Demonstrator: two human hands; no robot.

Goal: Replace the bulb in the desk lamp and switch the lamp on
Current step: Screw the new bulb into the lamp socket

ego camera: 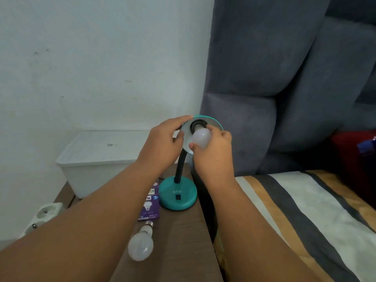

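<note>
Everything here comes down to which way the bulb [200, 137] points. Its neck is up at the socket [197, 125] of the desk lamp [178, 195]. Its long axis runs from the socket out toward you, tipping a little down and to the right.

Your right hand [215, 148] comes in from the near-right side, with fingers and thumb curled round the globe, so that's your twisting hand. Your left hand [165, 139] is clamped on the left rim of the shade [213, 124], fingers over the top edge, which steadies the lamp head.

I'd say the twist has to go round that socket-to-you line. Any sideways lean probably just bends the flexible neck or binds the thread (I can't see how far the thread is engaged, the neck is too dark).

A second bulb [141, 244] lies on the table [183, 251], near and left of the teal base, with its cap pointing away toward a purple box [150, 202]. I honestly can't tell which bulb is the old one.

The switch [178, 198] is on the base's near face, below both wrists, so either hand could reach it.
</note>
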